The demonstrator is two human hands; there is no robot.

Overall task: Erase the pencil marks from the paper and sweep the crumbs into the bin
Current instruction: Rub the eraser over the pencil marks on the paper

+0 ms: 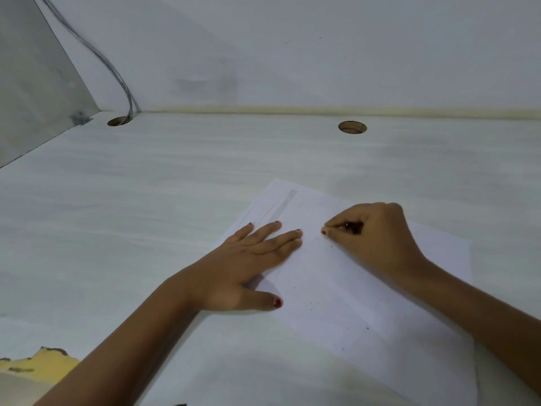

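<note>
A white sheet of paper (366, 288) lies on the pale desk, angled from the far left to the near right. Faint grey pencil marks (288, 200) run along its far left part. My left hand (246, 265) rests flat on the paper's left edge with fingers straight and spread. My right hand (371, 235) is curled and pinches a small dark object (349, 227), likely an eraser, against the paper just right of my left fingertips; most of it is hidden by the fingers. Tiny dark crumbs (330, 306) are scattered over the middle of the sheet.
The desk (146, 215) meets a white wall at the back. Two round cable holes (118, 121) (352, 127) sit near the back edge, with grey cables (111, 65) dropping into the left one. A grey side panel (32, 77) stands at left. The desk's chipped yellow edge (38, 364) shows near left.
</note>
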